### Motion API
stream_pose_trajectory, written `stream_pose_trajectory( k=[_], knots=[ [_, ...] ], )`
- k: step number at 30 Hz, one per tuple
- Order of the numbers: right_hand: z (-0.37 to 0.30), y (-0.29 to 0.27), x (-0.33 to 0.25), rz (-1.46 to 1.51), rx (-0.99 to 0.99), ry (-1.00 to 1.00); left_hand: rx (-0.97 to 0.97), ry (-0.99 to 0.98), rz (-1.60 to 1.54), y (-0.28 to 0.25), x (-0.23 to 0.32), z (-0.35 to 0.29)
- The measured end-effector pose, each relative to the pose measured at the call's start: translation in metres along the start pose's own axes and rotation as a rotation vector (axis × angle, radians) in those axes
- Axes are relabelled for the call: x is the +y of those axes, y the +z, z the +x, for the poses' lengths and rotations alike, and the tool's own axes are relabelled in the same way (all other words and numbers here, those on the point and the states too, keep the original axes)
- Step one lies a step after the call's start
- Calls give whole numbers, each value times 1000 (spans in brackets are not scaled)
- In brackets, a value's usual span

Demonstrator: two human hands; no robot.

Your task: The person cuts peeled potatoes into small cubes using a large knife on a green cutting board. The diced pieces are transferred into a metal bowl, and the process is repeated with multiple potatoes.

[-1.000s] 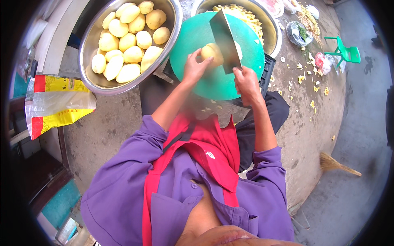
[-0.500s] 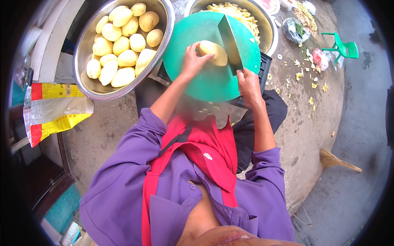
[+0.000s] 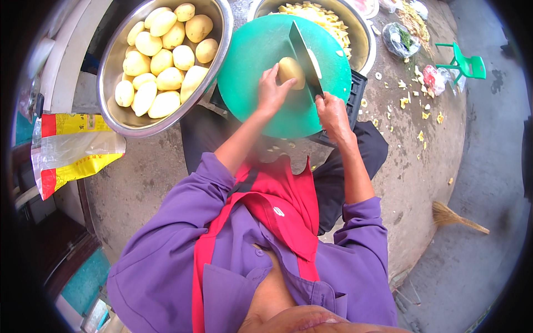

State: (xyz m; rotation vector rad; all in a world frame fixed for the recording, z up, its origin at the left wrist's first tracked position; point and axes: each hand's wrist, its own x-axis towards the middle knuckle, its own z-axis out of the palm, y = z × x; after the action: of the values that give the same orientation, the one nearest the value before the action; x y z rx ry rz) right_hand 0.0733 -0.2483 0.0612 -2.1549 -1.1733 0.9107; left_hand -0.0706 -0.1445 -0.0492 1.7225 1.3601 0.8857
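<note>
A peeled potato (image 3: 292,73) lies on the round green cutting board (image 3: 250,55). My left hand (image 3: 272,90) grips it from its left side, thumb near me and fingers on the far side. In my right hand (image 3: 334,115) is the handle of a wide-bladed cleaver (image 3: 304,55), its blade standing on the board just right of the potato. A pale cut slice (image 3: 314,62) shows against the blade's right face, apart from the potato. Part of the cleaver's handle is hidden in my fist.
On the left stands a steel basin (image 3: 105,105) of peeled potatoes. Behind the board another steel basin (image 3: 363,47) holds cut pieces. A black crate (image 3: 357,91) shows under the board. Scraps, bags, a green stool (image 3: 472,67) and a straw broom (image 3: 452,216) are on the right.
My left hand has shifted right, and the potato now looks shorter. The cleaver has moved slightly left, and a slice now shows on its right side.
</note>
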Motion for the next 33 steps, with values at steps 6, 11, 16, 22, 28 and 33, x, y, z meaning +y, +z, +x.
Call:
stream_pose_trajectory(
  k=[6, 11, 16, 22, 28, 33],
  knots=[
    [-13, 6, -9, 11, 4, 14, -79, -37, -58, -16, 3, 0],
    [-22, -14, -42, 135, 145, -137, -57, -118, -217, -27, 1, -5],
    [-23, -4, -74, 58, 293, -357, -11, -36, -217, -42, 20, -10],
    [7, 40, -13, -171, -22, -81, -12, 147, -136, -26, 0, -8],
    [-23, -8, -42, 319, 97, -56, -111, 58, -132, -39, -1, 10],
    [-17, -54, -34, 261, 212, -39, -196, 272, 168, -32, 25, 67]
  ],
)
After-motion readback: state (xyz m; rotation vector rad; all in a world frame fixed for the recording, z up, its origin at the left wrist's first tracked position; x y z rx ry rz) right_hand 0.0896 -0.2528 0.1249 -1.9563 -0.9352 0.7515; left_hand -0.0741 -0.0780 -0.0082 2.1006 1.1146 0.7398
